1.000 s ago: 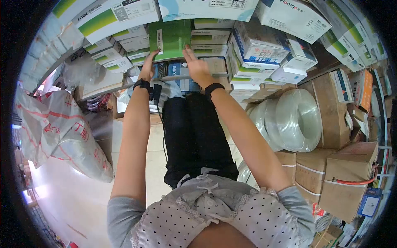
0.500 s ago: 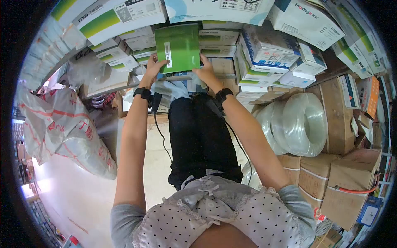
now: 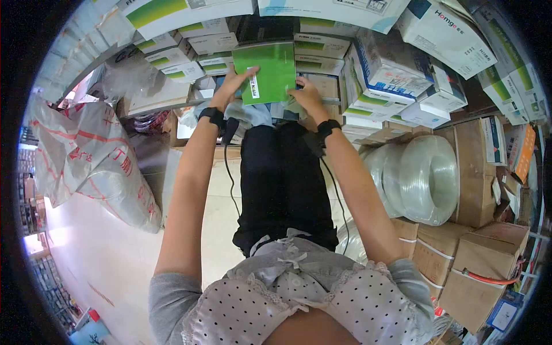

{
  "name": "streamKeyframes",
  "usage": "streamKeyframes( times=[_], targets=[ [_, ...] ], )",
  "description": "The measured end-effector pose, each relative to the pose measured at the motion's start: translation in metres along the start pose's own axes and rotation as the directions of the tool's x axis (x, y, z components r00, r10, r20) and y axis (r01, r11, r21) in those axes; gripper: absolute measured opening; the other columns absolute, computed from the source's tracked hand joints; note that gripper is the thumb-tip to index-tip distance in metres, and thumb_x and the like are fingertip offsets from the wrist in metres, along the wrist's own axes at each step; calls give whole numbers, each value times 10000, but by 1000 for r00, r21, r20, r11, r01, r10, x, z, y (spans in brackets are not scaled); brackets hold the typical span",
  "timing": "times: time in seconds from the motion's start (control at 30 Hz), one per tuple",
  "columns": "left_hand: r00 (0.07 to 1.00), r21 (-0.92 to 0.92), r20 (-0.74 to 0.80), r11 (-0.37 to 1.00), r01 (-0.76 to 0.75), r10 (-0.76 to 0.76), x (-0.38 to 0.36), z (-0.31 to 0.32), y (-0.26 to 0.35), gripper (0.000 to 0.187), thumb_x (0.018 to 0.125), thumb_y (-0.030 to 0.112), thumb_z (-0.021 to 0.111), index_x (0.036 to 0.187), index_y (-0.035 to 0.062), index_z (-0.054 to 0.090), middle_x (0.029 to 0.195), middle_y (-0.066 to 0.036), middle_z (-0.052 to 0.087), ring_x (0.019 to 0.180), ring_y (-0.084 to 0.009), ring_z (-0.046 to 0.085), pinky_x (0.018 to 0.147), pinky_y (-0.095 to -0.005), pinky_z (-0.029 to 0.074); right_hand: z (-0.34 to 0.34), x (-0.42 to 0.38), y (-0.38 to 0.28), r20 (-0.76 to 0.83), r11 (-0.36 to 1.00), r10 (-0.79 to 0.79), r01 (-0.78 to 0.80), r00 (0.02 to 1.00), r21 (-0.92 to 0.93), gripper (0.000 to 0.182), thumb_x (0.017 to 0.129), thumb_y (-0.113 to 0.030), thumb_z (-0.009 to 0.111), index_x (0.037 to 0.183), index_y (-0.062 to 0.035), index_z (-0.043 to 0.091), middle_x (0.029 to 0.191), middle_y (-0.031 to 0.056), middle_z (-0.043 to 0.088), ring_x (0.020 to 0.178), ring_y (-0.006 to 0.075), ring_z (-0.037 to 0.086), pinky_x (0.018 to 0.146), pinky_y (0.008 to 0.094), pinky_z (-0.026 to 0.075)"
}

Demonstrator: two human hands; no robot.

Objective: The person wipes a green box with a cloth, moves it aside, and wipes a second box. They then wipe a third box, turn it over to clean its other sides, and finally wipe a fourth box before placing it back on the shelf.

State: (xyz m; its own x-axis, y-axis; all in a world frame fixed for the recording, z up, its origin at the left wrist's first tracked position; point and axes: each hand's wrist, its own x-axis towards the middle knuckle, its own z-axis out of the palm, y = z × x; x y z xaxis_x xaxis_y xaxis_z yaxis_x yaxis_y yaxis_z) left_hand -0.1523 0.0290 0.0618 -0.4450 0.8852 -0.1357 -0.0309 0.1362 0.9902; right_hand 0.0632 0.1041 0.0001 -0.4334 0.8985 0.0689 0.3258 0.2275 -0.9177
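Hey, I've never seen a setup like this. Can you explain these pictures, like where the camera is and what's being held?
There's no machine here, just a person's two bare hands, with a black band on each wrist. The camera is worn on the person's head and looks forward and down, so the arms reach away from you.

The left hand reaches over the left side of a green box with a white label; the right hand holds its right edge. What the fingers do underneath is hidden.

Ahead, white-and-green boxes are stacked on shelving. To the right are coils of clear tubing and cardboard boxes. To the left is a big plastic bag with red print.
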Motion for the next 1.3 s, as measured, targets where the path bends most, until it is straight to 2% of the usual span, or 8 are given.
streamKeyframes(
  times=[0.1, 0.23, 0.33, 0.43, 0.53, 0.87, 1.1, 1.3],
  targets=[
    [980, -183, -160, 979, 86, -116, 13, -4, 29, 891, 783, 701, 333, 1331, 1, 282, 1255, -157, 419, 1123, -287, 395, 927, -460, 299, -14, 20, 18, -80, 983, -53, 66, 995, 170, 405, 624, -20, 651, 1024, -10, 584, 921, 119, 651, 816, 224, 626, 736, 305, 488],
    [967, 51, -208, 985, 164, -150, 47, -17, 15, 764, 836, 608, 351, 1308, 7, 343, 1203, -156, 459, 1052, -283, 438, 864, -424, 350, -40, 16, -7, -171, 840, 34, 64, 985, 538, 367, 635, 7, 632, 1000, -4, 593, 836, 62, 637, 748, 161, 597, 696, 274, 473],
    [981, 1, -116, 988, 156, -154, 44, -8, 0, 659, 884, 525, 321, 1281, 2, 378, 1149, -196, 508, 1026, -304, 475, 853, -394, 375, -61, 12, -55, -308, 888, 25, 120, 951, 443, 351, 644, 18, 624, 993, -4, 594, 876, 61, 614, 800, 162, 572, 732, 278, 455],
    [919, 426, -248, 886, -181, 307, 64, -2, -30, 602, 893, 458, 305, 1136, -70, 463, 1131, -294, 496, 1057, -426, 459, 902, -405, 352, -81, 13, -81, -356, 837, -67, 247, 932, 489, 332, 655, 35, 618, 983, -7, 591, 918, 65, 602, 840, 159, 554, 761, 282, 443],
    [843, 298, -297, 882, -365, 449, 36, 13, -18, 500, 864, 325, 365, 1106, -102, 457, 1082, -316, 506, 1034, -437, 463, 896, -409, 353, -90, 11, -112, -366, 772, -156, 345, 917, 534, 292, 681, 28, 639, 966, 2, 587, 930, 72, 604, 856, 162, 556, 774, 278, 439],
    [799, 317, -333, 857, -406, 502, -7, 26, -23, 429, 881, 223, 384, 1172, -92, 410, 1126, -292, 472, 1056, -392, 434, 924, -413, 320, -44, 0, -203, -334, 721, -358, 485, 872, 495, 433, 713, -81, 693, 1097, 11, 515, 1066, 101, 557, 940, 199, 520, 833, 299, 407],
    [733, 319, -316, 795, -516, 602, -53, 33, -21, 367, 898, 143, 355, 1221, -31, 357, 1143, -226, 425, 1074, -341, 392, 936, -380, 311, -2, 13, -145, 42, 819, -563, 564, 825, -107, 501, 703, -295, 719, 1055, -1, 518, 1153, 158, 526, 1023, 299, 517, 881, 353, 395],
    [722, 224, -383, 816, -532, 576, -51, 40, -28, 368, 907, 163, 350, 1220, -29, 362, 1160, -214, 419, 1073, -317, 390, 945, -370, 297, -5, -8, -131, 142, 622, -647, 626, 749, -471, 603, 742, -407, 635, 1171, -8, 490, 1280, 204, 433, 1062, 360, 492, 904, 394, 388]
  ],
)
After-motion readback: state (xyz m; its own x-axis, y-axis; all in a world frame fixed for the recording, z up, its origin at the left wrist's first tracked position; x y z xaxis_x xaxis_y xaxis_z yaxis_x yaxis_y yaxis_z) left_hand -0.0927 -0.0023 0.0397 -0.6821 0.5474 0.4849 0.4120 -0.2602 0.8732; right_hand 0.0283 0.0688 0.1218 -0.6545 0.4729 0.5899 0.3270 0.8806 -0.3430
